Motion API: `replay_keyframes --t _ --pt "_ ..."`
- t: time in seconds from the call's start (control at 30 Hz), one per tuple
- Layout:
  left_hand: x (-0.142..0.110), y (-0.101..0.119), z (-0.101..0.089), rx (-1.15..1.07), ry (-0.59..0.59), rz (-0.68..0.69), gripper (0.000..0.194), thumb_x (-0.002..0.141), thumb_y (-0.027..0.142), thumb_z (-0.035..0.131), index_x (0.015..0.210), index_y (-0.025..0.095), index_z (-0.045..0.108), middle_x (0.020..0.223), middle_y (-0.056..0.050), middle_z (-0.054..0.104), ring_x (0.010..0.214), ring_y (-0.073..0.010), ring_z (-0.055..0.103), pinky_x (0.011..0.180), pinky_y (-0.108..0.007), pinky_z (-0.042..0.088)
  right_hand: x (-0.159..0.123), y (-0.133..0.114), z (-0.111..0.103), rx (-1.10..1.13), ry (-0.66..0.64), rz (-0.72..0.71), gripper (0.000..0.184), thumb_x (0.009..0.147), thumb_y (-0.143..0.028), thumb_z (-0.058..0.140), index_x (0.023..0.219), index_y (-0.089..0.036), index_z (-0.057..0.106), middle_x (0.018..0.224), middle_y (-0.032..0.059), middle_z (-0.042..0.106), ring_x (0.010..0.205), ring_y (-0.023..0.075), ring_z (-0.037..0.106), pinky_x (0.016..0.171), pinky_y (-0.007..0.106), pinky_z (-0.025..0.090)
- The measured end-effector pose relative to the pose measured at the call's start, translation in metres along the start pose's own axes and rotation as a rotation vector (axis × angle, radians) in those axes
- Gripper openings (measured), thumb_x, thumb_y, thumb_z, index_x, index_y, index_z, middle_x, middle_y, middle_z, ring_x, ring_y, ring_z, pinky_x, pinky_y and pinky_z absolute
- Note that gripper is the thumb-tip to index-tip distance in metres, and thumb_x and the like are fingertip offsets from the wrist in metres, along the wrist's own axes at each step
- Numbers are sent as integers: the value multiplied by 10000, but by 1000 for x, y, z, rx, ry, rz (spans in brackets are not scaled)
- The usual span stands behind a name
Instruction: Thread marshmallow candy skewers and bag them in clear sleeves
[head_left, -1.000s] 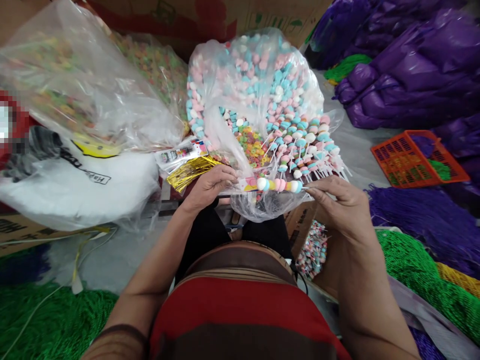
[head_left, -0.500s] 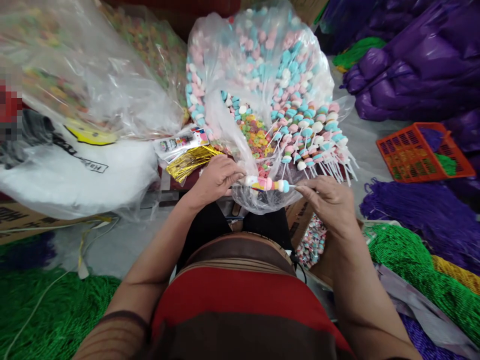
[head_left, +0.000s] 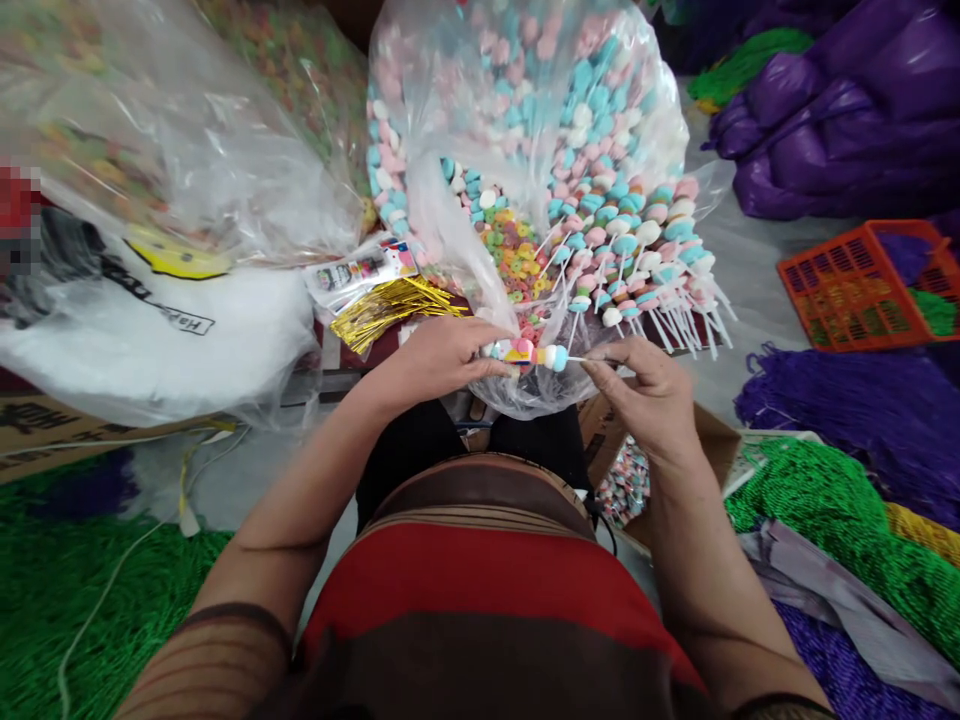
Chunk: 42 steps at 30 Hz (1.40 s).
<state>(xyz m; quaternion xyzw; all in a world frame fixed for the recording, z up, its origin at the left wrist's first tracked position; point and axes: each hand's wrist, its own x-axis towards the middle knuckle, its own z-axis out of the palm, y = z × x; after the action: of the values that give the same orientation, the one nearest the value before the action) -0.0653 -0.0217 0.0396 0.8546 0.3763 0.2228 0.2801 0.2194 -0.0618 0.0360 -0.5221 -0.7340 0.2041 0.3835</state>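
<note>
A candy skewer with blue, white and yellow pieces lies level between my hands. My right hand pinches its white stick between thumb and fingers. Around the skewer's left part sits a small clear printed bag, gripped by the thumb and fingers of my left hand. Gold twist ties lie just beyond my left hand, beside a stack of flat printed bags. Past my right hand is a pile of finished candy skewers, their sticks pointing toward me.
A big clear bag of marshmallows stands behind loose candy rings. A white sack lies at left. At right are an orange basket, purple bundles and green cord. Below stands a cardboard box containing wrapped candy.
The printed bag now covers the skewer's left part, which was bare a second ago. My hands have come closer together, and the view has shifted slightly.
</note>
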Motion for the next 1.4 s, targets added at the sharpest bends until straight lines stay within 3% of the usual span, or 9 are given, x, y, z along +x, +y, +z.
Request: replay_keyframes --t 0.2,0.4,0.53,0.6,0.7,0.83,0.97,1.17,1.4 --pt "21 10 11 488 59 167 241 960 306 687 1154 173 740 995 -101 777 992 -252 703 952 -412 470 -5 3 14 142 -11 140 220 907 -428 730 813 -229 743 730 -1 704 680 161 627 670 301 491" --pt "38 40 6 505 166 282 216 1020 176 534 1127 226 715 1015 -44 764 1121 -220 681 1221 -587 367 -10 -2 50 674 -8 469 442 833 -631 764 748 -206 675 512 -82 439 474 87 346 491 245 313" --pt "11 62 -3 264 275 364 198 1000 327 629 1186 280 680 1130 -24 752 1193 -215 684 1189 -531 464 -1 -12 59 964 58 512 433 770 -598 842 730 -211 653 508 -87 433 465 79 334 480 237 280" --pt "-2 58 -2 10 499 367 250 922 466 732 1062 265 681 1004 -30 749 1042 -206 720 1059 -444 563 2 -18 58 1026 69 494 396 765 -553 863 742 -208 669 512 -91 444 469 73 350 502 234 311" --pt "-3 44 3 -553 774 77 377 860 558 777 1020 247 637 958 -32 725 887 -166 715 849 -335 604 2 -23 55 1052 35 463 364 780 -527 858 766 -200 697 508 -96 451 473 66 360 532 231 351" --pt "21 45 1 -1221 665 -176 629 727 743 789 1087 252 631 997 -39 733 950 -215 747 830 -354 599 -6 -26 56 933 -43 454 349 813 -530 824 861 -195 736 582 -61 577 505 73 436 499 213 333" --pt "39 65 7 -1380 789 -250 331 832 494 807 891 224 625 683 51 614 744 -139 711 769 -279 572 -13 -34 66 817 -74 446 390 849 -580 766 864 -193 718 566 -64 575 438 73 421 428 216 327" --pt "44 72 22 -1517 813 -395 412 901 326 751 648 199 452 586 82 467 535 -59 543 689 -237 538 -18 -45 78 817 -88 486 405 911 -606 671 929 -202 706 537 -71 574 379 75 419 409 225 331" --pt "38 61 25 -1489 707 -371 386 826 405 833 706 206 525 599 67 535 591 -83 597 616 -220 498 -18 -44 73 551 3 374 291 907 -519 704 915 -229 728 528 -65 576 423 102 483 480 252 412"
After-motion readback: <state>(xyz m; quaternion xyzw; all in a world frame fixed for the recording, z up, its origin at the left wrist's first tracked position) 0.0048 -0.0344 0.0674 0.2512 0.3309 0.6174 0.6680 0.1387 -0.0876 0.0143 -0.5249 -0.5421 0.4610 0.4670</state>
